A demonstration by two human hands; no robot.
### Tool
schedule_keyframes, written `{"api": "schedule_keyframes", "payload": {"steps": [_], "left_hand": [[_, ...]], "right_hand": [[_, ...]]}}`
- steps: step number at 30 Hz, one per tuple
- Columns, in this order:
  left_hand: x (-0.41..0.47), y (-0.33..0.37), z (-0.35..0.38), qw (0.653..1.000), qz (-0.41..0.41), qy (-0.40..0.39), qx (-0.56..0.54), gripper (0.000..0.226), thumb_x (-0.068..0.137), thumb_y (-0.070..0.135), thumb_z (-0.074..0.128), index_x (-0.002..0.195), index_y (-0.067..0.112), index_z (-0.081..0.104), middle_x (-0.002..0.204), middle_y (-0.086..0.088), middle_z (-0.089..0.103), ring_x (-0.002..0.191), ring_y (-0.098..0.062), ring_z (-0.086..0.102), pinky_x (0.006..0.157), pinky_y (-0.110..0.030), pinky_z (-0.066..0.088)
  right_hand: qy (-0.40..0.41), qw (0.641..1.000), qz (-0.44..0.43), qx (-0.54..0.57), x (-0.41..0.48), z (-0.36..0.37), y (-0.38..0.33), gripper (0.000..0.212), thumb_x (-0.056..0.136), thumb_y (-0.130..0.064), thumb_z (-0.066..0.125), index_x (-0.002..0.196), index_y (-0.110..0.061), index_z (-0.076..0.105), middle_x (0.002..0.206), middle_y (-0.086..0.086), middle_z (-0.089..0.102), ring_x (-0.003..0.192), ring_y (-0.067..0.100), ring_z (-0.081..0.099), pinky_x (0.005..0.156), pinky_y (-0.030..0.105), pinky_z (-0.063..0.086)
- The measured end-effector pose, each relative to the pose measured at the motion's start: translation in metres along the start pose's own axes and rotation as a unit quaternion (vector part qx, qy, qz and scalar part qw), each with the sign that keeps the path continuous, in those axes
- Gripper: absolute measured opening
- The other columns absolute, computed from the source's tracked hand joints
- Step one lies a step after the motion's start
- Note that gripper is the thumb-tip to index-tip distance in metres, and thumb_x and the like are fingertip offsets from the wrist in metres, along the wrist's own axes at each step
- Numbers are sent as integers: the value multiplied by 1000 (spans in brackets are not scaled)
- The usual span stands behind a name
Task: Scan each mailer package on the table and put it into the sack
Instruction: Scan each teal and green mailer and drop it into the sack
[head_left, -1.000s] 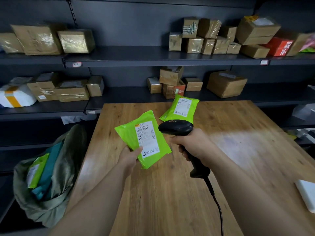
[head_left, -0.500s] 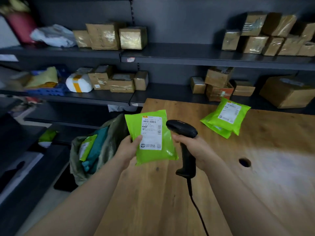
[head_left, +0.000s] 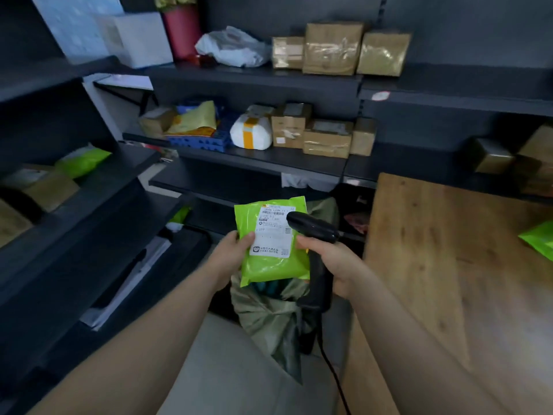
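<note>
- The left hand pinches the left edge of the green mailer, thumb on the front, and holds it up in the air.
- The mailer stands tall, long side up and down, with its white label facing the person.
- The sack sits right under the mailer, so I think the left hand only needs to go down and let go.
- The right hand is curled tight around the black scanner, whose head touches or nearly touches the label's top right.
- Another green mailer lies on the table, far right.
</note>
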State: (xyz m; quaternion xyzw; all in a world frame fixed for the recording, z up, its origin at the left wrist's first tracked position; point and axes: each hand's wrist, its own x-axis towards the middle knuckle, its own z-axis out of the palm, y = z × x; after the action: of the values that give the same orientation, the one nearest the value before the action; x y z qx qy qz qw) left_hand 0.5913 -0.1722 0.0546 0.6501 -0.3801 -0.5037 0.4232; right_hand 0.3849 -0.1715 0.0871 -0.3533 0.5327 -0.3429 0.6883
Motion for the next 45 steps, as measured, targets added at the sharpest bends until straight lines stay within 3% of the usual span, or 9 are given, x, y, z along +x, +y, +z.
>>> {"api": "schedule_keyframes", "payload": {"steps": [7,10,15,19,26,28,35,39,45], "left_hand": [[67,-11,-90,995,-48,-67,52,25,96,27,58,118,15,58,104,-1,70,87,-15,68,63,-26,53],[103,-17,-93,990,-53,-95,89,19,96,24,57,113,14,60,94,2,68,78,-11,65,55,-20,52],[173,-38,-81,979,-69,-130,138,19,93,24,62,108,11,61,107,-9,68,97,-25,66,86,-39,55],[241,-70,-71,970,-71,-131,190,33,88,21,68,114,1,62,113,-16,68,88,-18,62,79,-27,47],[336,-129,-69,914,-86,-143,370,77,66,66,57,130,24,56,140,-13,44,122,-29,50,105,-38,42],[357,-148,-67,891,-114,-175,403,58,82,56,57,133,30,54,149,-18,26,130,-35,40,110,-42,37],[399,-183,-58,891,-86,-221,387,29,97,23,53,100,-4,63,100,-7,62,101,-30,60,75,-28,48],[405,-186,-66,889,-89,-236,382,42,100,24,49,135,3,51,140,-16,49,128,-28,47,94,-22,37],[399,-177,-77,929,-94,-211,290,35,101,23,46,128,5,58,129,-1,57,113,-12,51,90,-19,37]], "right_hand": [[38,998,38,25,57,93,24,14,84,-22,77,93,-14,71,86,5,73,74,21,69,64,32,59],[88,994,44,56,88,104,36,26,81,-20,79,102,-8,71,97,10,73,86,27,70,82,43,59],[165,978,67,111,153,99,58,17,82,-13,77,97,-8,70,95,14,74,86,30,71,86,47,57],[218,966,76,117,212,88,73,32,80,-12,79,109,-2,69,105,18,72,97,34,69,91,49,55],[271,952,94,109,301,63,112,19,84,-4,74,101,-7,66,83,2,66,72,14,61,57,21,49],[283,947,112,104,320,60,127,27,83,-1,74,108,0,66,92,8,68,77,19,64,58,21,53],[326,933,148,41,361,53,167,41,82,-5,76,120,-4,61,111,8,63,92,18,58,67,23,49],[343,924,167,25,370,54,176,51,81,-9,77,128,-1,59,118,15,64,96,18,57,80,29,45],[367,916,162,29,364,64,171,53,83,-6,75,131,4,55,128,18,60,102,20,56,78,26,41]]}}
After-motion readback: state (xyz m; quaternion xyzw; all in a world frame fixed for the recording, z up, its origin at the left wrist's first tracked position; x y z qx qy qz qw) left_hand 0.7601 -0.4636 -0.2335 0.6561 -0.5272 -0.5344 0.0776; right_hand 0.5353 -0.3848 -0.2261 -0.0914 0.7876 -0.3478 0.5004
